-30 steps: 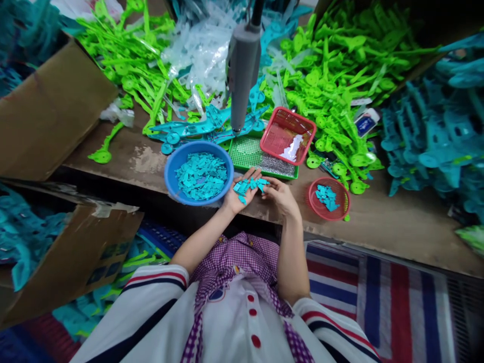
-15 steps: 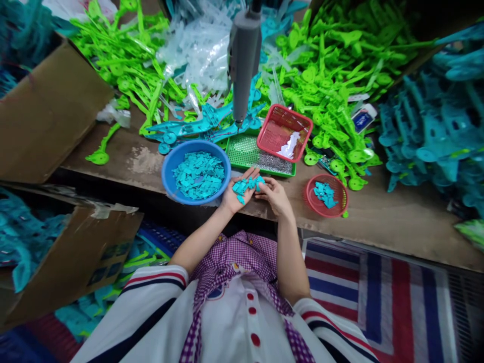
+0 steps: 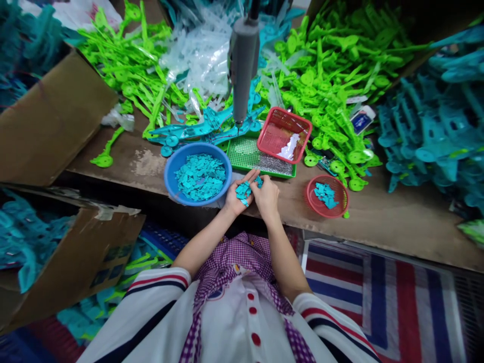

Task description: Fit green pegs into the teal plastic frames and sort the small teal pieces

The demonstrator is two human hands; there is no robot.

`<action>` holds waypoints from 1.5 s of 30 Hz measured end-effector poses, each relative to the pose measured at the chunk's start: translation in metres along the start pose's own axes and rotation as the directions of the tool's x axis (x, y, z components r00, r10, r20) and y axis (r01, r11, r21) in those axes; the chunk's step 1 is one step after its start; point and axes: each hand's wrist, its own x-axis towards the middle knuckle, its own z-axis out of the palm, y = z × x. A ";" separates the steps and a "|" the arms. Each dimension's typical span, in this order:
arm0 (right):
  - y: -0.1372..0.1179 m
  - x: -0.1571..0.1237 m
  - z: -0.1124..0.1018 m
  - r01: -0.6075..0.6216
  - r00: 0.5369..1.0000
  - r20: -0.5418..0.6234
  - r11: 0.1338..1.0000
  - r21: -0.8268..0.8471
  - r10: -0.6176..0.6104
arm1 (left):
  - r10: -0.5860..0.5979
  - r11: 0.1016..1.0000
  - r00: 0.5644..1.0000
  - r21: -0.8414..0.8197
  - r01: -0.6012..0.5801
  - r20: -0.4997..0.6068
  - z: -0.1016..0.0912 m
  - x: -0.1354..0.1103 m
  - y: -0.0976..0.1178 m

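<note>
My left hand [image 3: 237, 197] lies palm up at the table's near edge, cupping a heap of small teal plastic pieces [image 3: 243, 190]. My right hand [image 3: 265, 195] is pressed against it from the right, its fingers curled over the pieces in the left palm. A blue bowl [image 3: 172, 169] full of the same teal pieces stands just left of my hands. To the right stands a small round red basket [image 3: 328, 196] holding a few teal pieces.
A grey hanging power tool [image 3: 242, 65] points down at teal parts. Beneath it lie a green tray [image 3: 249, 154] and a square red basket [image 3: 284, 135]. Green, clear and teal plastic parts are heaped at the back. Cardboard boxes [image 3: 53, 121] stand at left.
My right hand has slid left and closed in over the pieces in my left palm. The left hand stays in place with its heap.
</note>
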 end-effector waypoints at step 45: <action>0.048 0.000 -0.013 0.681 0.711 0.156 0.727 0.095 -0.686 | -0.309 0.946 0.951 -0.096 0.308 0.008 -0.003 -0.004 0.007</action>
